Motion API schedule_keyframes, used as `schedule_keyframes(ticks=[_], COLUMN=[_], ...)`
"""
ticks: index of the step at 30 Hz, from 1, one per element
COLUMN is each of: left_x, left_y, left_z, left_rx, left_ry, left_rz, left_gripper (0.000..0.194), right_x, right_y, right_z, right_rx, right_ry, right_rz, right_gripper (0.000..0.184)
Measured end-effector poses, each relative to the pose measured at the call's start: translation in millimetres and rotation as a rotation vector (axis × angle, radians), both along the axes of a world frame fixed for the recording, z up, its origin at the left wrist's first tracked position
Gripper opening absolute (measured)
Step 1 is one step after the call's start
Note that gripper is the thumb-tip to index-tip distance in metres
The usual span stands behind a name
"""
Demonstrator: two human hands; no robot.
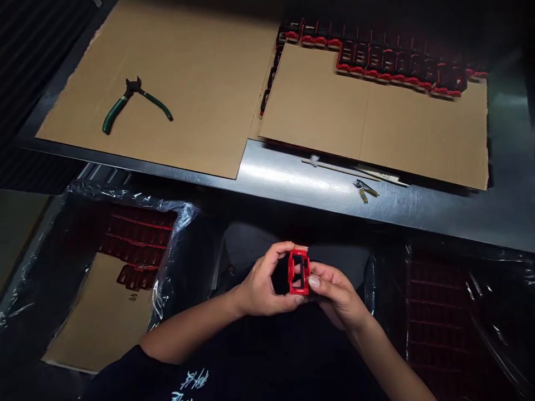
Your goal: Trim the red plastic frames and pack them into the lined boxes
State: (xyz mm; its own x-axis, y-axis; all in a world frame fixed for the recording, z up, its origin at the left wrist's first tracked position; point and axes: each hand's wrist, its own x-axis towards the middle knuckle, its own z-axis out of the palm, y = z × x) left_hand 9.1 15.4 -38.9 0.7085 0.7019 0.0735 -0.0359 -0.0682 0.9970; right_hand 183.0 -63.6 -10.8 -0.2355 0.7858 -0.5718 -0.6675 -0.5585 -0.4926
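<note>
Held over my lap is a red and black plastic frame (pixel 299 291) with an open middle. My left hand (pixel 263 284) is closed on it, fingers at its top end and thumb at its bottom end. Along the right side of the frame, my right hand (pixel 336 292) grips it between thumb and fingers. Part of the right fingers shows through the frame's opening; the rest are hidden behind it. Similar red and black frames (pixel 384 61) stand in rows on the cardboard at the back right of the table.
Green-handled cutting pliers (pixel 132 86) lie spread on a cardboard sheet (pixel 200 83). Small metal pieces (pixel 365 189) and a thin stick (pixel 338 167) rest on the metal table (pixel 284 172). A plastic-lined box (pixel 184 214) at left and another plastic-lined container (pixel 474 278) at right hold rows of red parts.
</note>
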Motion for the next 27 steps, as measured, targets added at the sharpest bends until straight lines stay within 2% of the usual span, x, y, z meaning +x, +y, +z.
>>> schedule_keyframes(ticks=[4,7,9,11,13,15,16,17,19,21,23,25,27], left_x=[-4,-5,-3,2,6,-1,-12,-31,-91,-169,-247,-306,-341], left_y=[1,5,4,-1,-5,0,8,18,40,56,62,61,56], left_z=[-2.7,-9.0,-12.1,-10.9,-6.5,-2.9,-1.6,0.0,5.1,10.9,11.7,3.8,-11.4], left_rx=[-0.122,-0.319,-0.472,-0.608,-0.653,-0.588,-0.535,-0.478,-0.361,-0.241,-0.187,-0.23,-0.311], left_ry=[-0.098,-0.238,-0.297,-0.31,-0.285,-0.216,-0.174,-0.132,-0.039,0.087,0.265,0.469,0.656], left_rz=[-0.088,-0.192,-0.205,-0.17,-0.099,0.047,0.16,0.3,0.649,1.037,1.354,1.529,1.579], left_gripper=[0.081,0.069,0.063,0.06,0.06,0.066,0.072,0.078,0.082,0.07,0.057,0.048,0.038], right_x=[-1,1,2,2,3,5,7,10,14,16,17,16,14], right_y=[-1,0,2,3,3,3,4,6,12,19,26,30,33], right_z=[-3.2,-3.7,-3.2,-2.2,-3.2,-9.7,-15.4,-22.5,-37.8,-50.8,-59.2,-63.6,-65.9], right_rx=[0.0,0.035,0.061,0.072,0.062,0.033,0.018,0.009,-0.013,-0.049,-0.085,-0.103,-0.111], right_ry=[0.005,-0.054,-0.089,-0.12,-0.192,-0.315,-0.381,-0.425,-0.465,-0.466,-0.454,-0.437,-0.427], right_rz=[-0.013,-0.004,0.02,0.054,0.106,0.174,0.204,0.24,0.298,0.342,0.352,0.333,0.318], right_gripper=[0.036,0.038,0.038,0.037,0.037,0.04,0.043,0.047,0.051,0.052,0.051,0.049,0.048])
